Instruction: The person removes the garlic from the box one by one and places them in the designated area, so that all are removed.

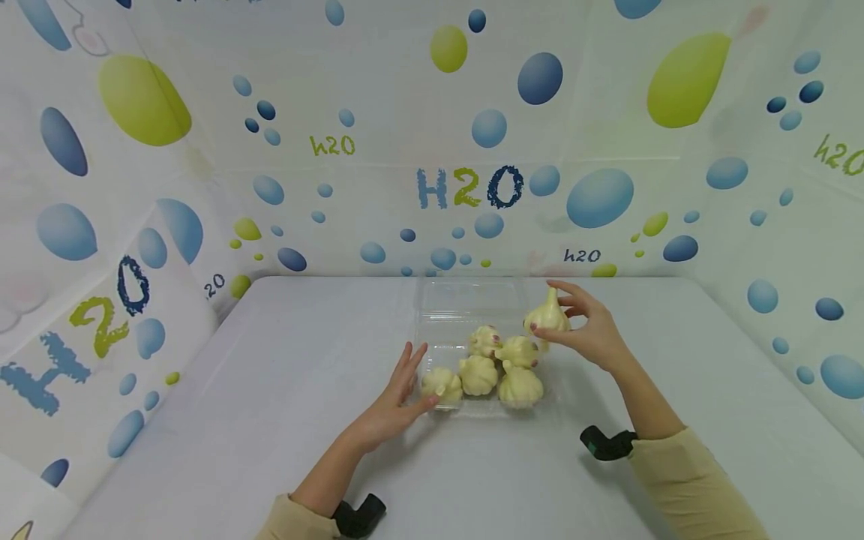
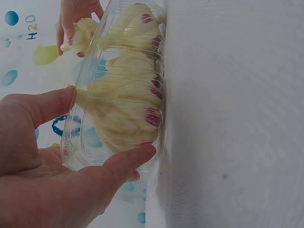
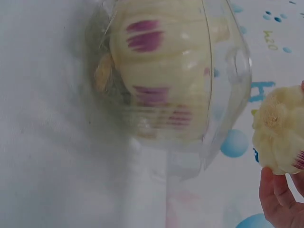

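My right hand [image 1: 594,328] pinches a garlic bulb [image 1: 550,318] between thumb and fingers, above the right side of a clear plastic container [image 1: 482,412]. The bulb's stem points upward. Inside the container sit several more garlic bulbs [image 1: 520,387], pale with purple streaks at their bases. My left hand [image 1: 386,414] rests against the container's front left corner, fingers extended along the left side and thumb along the front. In the left wrist view, its thumb [image 2: 130,159] touches the wall and another finger reaches the rim. The right wrist view shows the held bulb's rooted underside.
The container's clear lid [image 1: 472,296] lies folded back behind it. A white cloth covers the table [image 1: 304,352], and a patterned sheet [image 1: 378,97] hangs behind. Black wrist devices [image 1: 607,444] stick out beside both sleeves.
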### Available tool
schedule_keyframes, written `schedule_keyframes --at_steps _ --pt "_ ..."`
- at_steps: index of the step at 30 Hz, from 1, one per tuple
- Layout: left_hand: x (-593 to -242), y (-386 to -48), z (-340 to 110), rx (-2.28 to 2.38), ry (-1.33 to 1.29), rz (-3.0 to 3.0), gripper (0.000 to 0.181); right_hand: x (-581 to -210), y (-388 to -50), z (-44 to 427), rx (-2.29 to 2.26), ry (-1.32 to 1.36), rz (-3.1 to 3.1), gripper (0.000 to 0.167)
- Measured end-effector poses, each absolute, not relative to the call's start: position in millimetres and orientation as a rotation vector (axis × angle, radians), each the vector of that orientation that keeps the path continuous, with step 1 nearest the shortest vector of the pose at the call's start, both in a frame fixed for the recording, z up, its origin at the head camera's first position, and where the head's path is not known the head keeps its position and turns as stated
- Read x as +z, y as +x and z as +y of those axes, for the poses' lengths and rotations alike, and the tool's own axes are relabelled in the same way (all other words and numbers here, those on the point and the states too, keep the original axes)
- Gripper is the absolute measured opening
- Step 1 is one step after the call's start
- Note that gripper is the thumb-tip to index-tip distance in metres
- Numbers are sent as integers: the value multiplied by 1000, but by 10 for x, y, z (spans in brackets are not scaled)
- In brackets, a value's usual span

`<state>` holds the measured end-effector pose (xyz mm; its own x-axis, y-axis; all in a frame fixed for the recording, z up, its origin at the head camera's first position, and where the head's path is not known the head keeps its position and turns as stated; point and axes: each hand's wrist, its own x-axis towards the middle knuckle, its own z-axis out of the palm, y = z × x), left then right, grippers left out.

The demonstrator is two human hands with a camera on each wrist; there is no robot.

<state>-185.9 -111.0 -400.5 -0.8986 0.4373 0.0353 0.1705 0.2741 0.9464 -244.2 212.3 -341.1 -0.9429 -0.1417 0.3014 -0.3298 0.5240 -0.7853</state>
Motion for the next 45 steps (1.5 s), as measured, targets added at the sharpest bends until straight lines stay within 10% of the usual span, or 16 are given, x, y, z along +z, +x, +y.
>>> schedule_keyframes --at_steps 45 --pt "-4031 -1876 -1109 1672 554 2312 77 -3591 -2593 2704 1406 220 -2652 79"
